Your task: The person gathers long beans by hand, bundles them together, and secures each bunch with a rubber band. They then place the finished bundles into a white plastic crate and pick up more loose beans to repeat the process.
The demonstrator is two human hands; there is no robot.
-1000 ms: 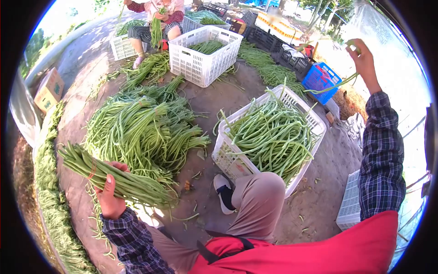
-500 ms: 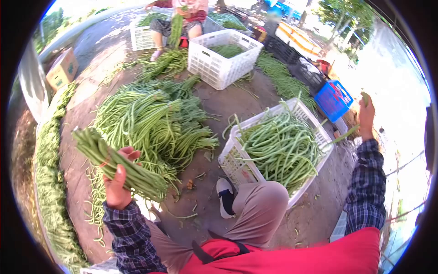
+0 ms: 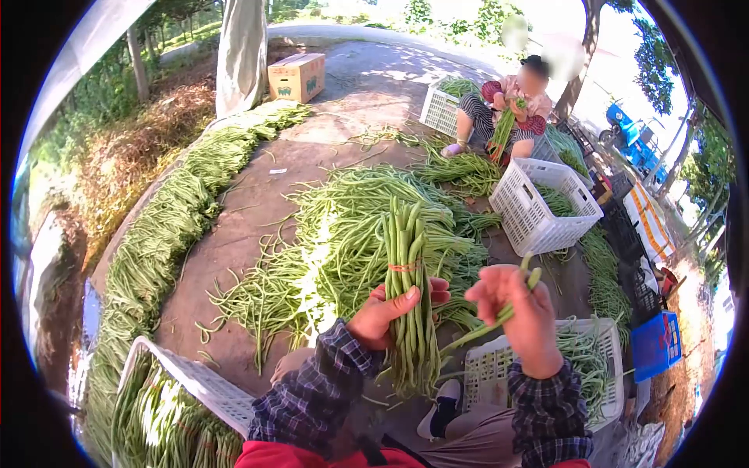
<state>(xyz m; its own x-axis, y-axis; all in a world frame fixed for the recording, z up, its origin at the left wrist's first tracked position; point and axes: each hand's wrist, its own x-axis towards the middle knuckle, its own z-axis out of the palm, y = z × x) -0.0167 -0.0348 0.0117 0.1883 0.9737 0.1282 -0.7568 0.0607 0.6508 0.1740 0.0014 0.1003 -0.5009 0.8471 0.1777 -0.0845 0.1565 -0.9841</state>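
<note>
My left hand (image 3: 382, 313) is wrapped round a bundle of long green beans (image 3: 408, 312), held upright in front of me. A red band (image 3: 403, 267) circles the bundle above my thumb. Just to the right, my right hand (image 3: 519, 316) grips a few loose beans (image 3: 477, 334) whose lower ends slant down toward the bundle. Behind both hands lies a large heap of beans (image 3: 351, 210) on the ground. The white crate with beans (image 3: 488, 373) stands below my right hand, partly hidden by my arm.
Another crate (image 3: 195, 382) at the lower left holds banded bundles. A long row of beans (image 3: 164, 218) runs along the left. Farther back are a seated person (image 3: 515, 105) holding beans, a white crate (image 3: 538, 210), a cardboard box (image 3: 296, 78) and a blue crate (image 3: 655, 345) at the right.
The view has swung left. My left hand has brought the bundle to the middle and turned it upright. My right hand has come in from the far right, close to the bundle, with loose beans.
</note>
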